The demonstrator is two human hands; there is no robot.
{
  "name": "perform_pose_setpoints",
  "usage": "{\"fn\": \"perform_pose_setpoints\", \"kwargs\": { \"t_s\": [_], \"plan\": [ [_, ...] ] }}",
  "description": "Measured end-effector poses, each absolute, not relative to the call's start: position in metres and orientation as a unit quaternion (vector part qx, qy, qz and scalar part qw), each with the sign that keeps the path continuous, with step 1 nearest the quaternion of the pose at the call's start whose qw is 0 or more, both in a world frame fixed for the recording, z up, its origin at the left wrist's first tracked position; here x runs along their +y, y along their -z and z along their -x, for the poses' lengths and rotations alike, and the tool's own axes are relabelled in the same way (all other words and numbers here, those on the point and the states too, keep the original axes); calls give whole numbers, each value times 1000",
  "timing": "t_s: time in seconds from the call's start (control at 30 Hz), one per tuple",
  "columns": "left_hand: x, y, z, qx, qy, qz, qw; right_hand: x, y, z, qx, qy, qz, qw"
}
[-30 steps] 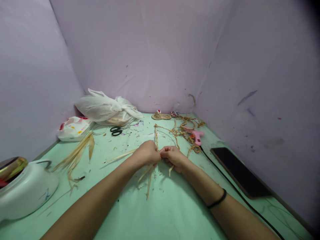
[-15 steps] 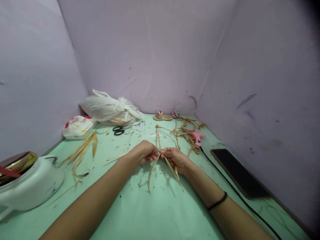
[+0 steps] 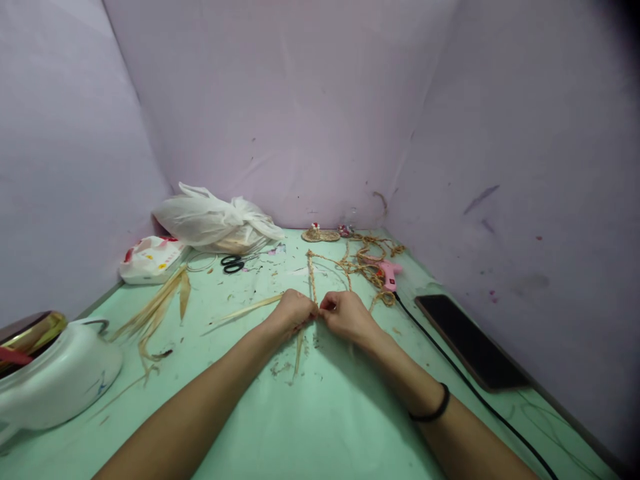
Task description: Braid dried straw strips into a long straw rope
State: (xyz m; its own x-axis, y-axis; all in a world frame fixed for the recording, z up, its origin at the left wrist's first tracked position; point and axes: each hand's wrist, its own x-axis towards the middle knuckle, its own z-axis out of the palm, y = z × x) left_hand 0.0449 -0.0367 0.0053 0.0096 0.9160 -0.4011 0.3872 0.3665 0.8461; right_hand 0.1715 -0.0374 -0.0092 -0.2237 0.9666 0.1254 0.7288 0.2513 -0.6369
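Note:
A thin tan braid (image 3: 312,277) runs across the green table down to my fingertips. My left hand (image 3: 296,311) is closed on its near end, and a pale loose strip (image 3: 299,357) hangs below that hand. Another pale strip (image 3: 250,309) sticks out to the left of it. My right hand (image 3: 345,315) pinches at the same end, its thumb and fingertips almost touching my left fingers. What lies between the fingertips is mostly hidden.
Tangled braided cord (image 3: 373,257) and a pink glue gun (image 3: 389,275) lie at the back right, a black phone (image 3: 470,340) nearer. Black scissors (image 3: 233,264), a white plastic bag (image 3: 215,220), dry strips (image 3: 160,303) and a white pot (image 3: 65,380) are on the left.
The loose strips that spread below both hands are now mostly hidden, with one still showing under my left hand. My right hand has turned more palm-down. The whole view has shifted slightly.

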Motion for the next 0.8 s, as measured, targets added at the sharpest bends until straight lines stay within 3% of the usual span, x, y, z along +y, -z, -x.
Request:
{"fn": "perform_pose_setpoints", "kwargs": {
  "t_s": [0.3, 0.47, 0.6, 0.7, 0.8],
  "plan": [
    [-33, -2, -36, 599, -281, -416, 624, -55, -5, -161, -734, -203, 613, 211],
    [-37, -2, -32, 579, -300, -461, 602, -54, -4, -166, -759, -226, 574, 209],
    [-35, -2, -30, 556, -298, -472, 616, -41, -5, -179, -691, -295, 598, 280],
    [-32, 0, -27, 540, -284, -490, 623, -36, -3, -179, -582, -424, 598, 353],
    [-30, 3, -25, 533, -270, -512, 618, -39, 1, -170, -510, -574, 547, 333]
  ]
}}
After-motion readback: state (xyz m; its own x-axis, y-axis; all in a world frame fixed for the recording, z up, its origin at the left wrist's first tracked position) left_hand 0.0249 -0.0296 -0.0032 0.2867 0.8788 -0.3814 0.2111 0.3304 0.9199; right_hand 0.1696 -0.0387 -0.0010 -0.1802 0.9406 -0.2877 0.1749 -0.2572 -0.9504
